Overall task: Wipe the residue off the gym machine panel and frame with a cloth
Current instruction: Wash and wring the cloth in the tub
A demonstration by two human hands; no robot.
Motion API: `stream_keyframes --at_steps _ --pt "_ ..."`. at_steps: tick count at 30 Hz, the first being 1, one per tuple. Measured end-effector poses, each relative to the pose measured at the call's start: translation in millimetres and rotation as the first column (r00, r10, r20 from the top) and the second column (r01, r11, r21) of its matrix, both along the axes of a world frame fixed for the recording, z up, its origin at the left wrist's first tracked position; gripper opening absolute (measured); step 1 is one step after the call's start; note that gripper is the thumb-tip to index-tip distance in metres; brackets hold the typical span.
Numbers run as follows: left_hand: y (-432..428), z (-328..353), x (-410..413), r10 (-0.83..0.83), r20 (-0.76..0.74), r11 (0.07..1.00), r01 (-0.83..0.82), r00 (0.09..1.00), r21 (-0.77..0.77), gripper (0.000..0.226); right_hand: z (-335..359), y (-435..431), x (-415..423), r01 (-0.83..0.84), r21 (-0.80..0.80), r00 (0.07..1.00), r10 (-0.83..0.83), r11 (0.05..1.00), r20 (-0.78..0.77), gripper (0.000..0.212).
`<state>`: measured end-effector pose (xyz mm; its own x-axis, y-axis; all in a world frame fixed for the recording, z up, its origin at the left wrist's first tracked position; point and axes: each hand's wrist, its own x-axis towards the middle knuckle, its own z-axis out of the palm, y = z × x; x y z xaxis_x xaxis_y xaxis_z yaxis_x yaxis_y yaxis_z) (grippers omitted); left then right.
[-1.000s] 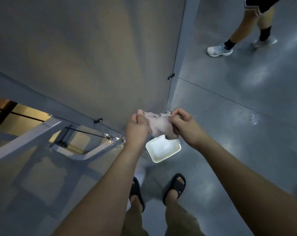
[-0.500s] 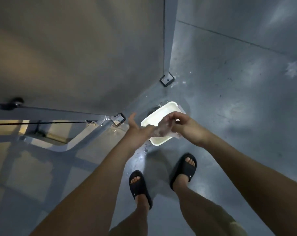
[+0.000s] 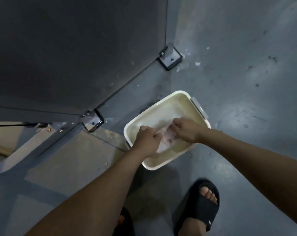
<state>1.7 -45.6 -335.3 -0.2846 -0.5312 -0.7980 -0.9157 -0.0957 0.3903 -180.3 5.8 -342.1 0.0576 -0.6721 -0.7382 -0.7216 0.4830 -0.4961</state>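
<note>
A pale pink cloth point(image 3: 166, 137) lies inside a white rectangular basin point(image 3: 187, 97) on the grey floor. My left hand point(image 3: 148, 139) grips the cloth's near left end with curled fingers. My right hand point(image 3: 187, 129) grips its right end, fingers curled down into the basin. The dark grey machine panel point(image 3: 73, 53) fills the upper left, reaching down to the floor. Grey frame tubes point(image 3: 42, 147) run below it at the left.
Two bolted foot plates point(image 3: 170, 59) point(image 3: 93, 120) anchor the frame to the floor close to the basin. White specks and wet marks spot the floor around them. My feet in black sandals point(image 3: 200, 208) stand just below the basin.
The view has dropped toward the floor. Both hands carried the cloth from chest height down into the basin, where they now hold it by its two ends.
</note>
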Motion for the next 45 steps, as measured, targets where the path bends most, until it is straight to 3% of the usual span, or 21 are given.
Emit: stream_keyframes --at_steps 4,9,12,16,20,22,25,29,31,34,38,42,45 --pt "5 -59 -19 0.116 -0.03 0.99 -0.118 0.993 -0.078 0.019 -50 -8 4 -0.079 -0.023 0.996 0.078 0.997 -0.045 0.036" --pt "14 -97 -21 -0.024 0.081 0.983 0.038 0.996 -0.177 0.004 -80 -11 4 -0.174 -0.015 0.978 0.171 0.985 -0.123 0.032" --pt "7 -101 -31 0.062 0.112 0.981 -0.04 0.992 -0.19 0.032 -84 -18 10 -0.189 0.008 0.961 0.186 0.982 -0.203 0.027" --pt "0 -94 -40 0.16 0.101 0.977 -0.144 0.982 -0.154 0.034 -78 -21 8 0.115 0.023 0.991 -0.116 0.993 0.067 0.047" --pt "0 -86 -44 0.298 0.058 0.954 -0.299 0.953 0.005 0.03 -76 -20 -2 0.074 -0.009 0.996 -0.075 0.997 -0.052 0.043" --pt "3 -82 -44 0.412 -0.048 0.907 -0.405 0.91 0.118 0.044 -79 -20 -1 0.128 -0.006 0.988 -0.128 0.992 -0.084 0.033" --pt "3 -90 -41 0.596 -0.066 0.797 -0.58 0.8 0.167 0.058 -80 -18 6 0.231 0.021 0.972 -0.23 0.973 -0.044 0.03" --pt "7 -101 -39 0.623 -0.107 0.778 -0.602 0.775 0.178 0.018 -74 -15 7 0.235 0.019 0.971 -0.234 0.972 -0.044 0.029" --pt "8 -100 -39 0.67 -0.154 0.739 -0.631 0.726 0.236 0.011 -71 -19 7 0.262 0.07 0.965 -0.259 0.963 -0.049 0.021" --pt "10 -93 -41 0.619 -0.219 0.781 -0.558 0.755 0.282 0.013 -77 -22 6 0.266 0.076 0.964 -0.265 0.961 -0.019 0.015" --pt "4 -103 -35 0.502 -0.1 0.865 -0.5 0.859 0.047 0.017 -76 -25 5 0.166 0.051 0.986 -0.164 0.985 -0.04 0.007" --pt "-2 -104 -38 0.395 -0.09 0.917 -0.399 0.914 -0.026 0.035 -79 -23 13 0.099 0.099 0.991 -0.089 0.99 -0.097 0.029" --pt "-1 -101 -39 0.489 -0.193 0.872 -0.474 0.851 0.123 0.051 -85 -26 11 0.34 0.101 0.94 -0.342 0.935 0.004 0.03"
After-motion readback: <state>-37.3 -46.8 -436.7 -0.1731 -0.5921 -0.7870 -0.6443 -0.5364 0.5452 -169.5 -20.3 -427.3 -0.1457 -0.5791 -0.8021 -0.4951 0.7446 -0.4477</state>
